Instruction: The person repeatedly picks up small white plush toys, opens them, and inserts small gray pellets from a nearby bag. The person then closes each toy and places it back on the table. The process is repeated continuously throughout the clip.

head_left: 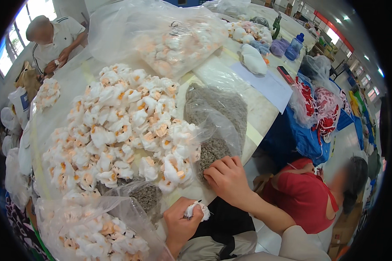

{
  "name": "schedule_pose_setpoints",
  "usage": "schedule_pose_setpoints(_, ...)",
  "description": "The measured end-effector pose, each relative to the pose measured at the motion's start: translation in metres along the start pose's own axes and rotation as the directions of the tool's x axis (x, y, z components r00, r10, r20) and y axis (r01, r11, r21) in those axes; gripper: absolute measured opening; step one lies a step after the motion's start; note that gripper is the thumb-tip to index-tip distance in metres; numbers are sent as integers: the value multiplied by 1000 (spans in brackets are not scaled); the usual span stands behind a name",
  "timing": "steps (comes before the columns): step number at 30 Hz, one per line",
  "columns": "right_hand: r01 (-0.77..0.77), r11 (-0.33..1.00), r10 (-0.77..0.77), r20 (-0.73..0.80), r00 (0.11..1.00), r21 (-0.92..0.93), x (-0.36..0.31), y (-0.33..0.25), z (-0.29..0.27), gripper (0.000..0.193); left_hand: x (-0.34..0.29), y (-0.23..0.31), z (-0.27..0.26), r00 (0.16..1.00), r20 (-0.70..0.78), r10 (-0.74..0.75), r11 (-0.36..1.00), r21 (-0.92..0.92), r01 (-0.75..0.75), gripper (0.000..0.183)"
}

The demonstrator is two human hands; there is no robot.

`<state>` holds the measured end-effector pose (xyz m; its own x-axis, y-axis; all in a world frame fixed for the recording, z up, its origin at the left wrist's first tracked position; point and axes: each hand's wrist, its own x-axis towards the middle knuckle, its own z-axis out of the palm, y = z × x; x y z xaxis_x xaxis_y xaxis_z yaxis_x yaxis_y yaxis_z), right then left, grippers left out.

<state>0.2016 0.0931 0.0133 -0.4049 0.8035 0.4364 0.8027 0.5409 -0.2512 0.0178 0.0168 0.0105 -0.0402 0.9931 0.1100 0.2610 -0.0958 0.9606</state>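
Observation:
My left hand [180, 219] is closed around a small white plush piece [200, 211], which pokes out past the thumb and forefinger. At the mouth of a clear plastic bag [207, 126], my right hand [229, 176] has its fingers bent down onto small grey-brown pieces [214, 152]. Its fingertips are pressed together there, and whatever they pinch is hidden. A broad heap of white plush pieces [117, 117] with peach and orange parts covers the table to the left of both hands. More grey-brown pieces [147, 196] lie in clear plastic beside my left hand.
Clear bags of plush pieces stand at the far side [174, 48] and near left [100, 230]. A sheet of paper [270, 89], a red-and-black device [286, 75] and a blue bottle [294, 47] are at far right. One person [59, 37] sits far left, another in red [298, 195] at right.

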Motion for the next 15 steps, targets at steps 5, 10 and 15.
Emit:
schedule_pose_setpoints(5, -8, 999, 9, -26, 1000, 42, -2, 6, 0, 17, -1, -1, -1, 1000, 2, -16, 1000, 2, 15, 8)
schedule_pose_setpoints(10, 8, 997, -7, -12, 1000, 73, 0, 5, -16, 22, -1, -2, 0, 1000, -3, -14, 1000, 1, 14, 8)
schedule_pose_setpoints(15, 26, 999, -27, 36, 999, 19, 4, 1, -8, 22, -4, -5, 0, 998, -1, -55, 998, -41, 55, 8)
